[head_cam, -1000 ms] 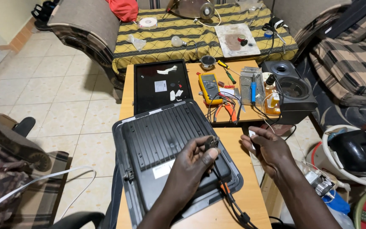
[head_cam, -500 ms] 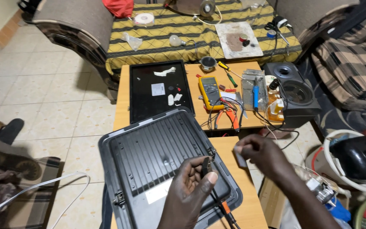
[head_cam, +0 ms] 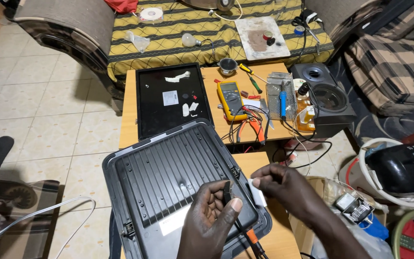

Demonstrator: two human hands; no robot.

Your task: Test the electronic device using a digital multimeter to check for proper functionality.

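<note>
A dark grey ribbed floodlight housing [head_cam: 168,172] lies back-up on the wooden table [head_cam: 264,163] in front of me. My left hand [head_cam: 212,216] pinches a thin black cable [head_cam: 238,225] with an orange section near its lower end, just above the housing's right part. My right hand [head_cam: 286,184] is beside it on the right, fingers pinched on a small white piece [head_cam: 257,192] close to the cable's top end. The two hands almost touch.
Further back lie a black flat panel [head_cam: 171,98], a yellow multimeter [head_cam: 231,99] with leads, orange-handled pliers [head_cam: 252,128], screwdrivers [head_cam: 250,76] and a soldering iron [head_cam: 283,98]. A black speaker [head_cam: 324,98] stands right. A sofa [head_cam: 207,29] holds tape and a bulb. Tiled floor lies left.
My right hand has come left toward the left hand and now holds the small white piece by the cable end. The camera has moved closer over the housing.
</note>
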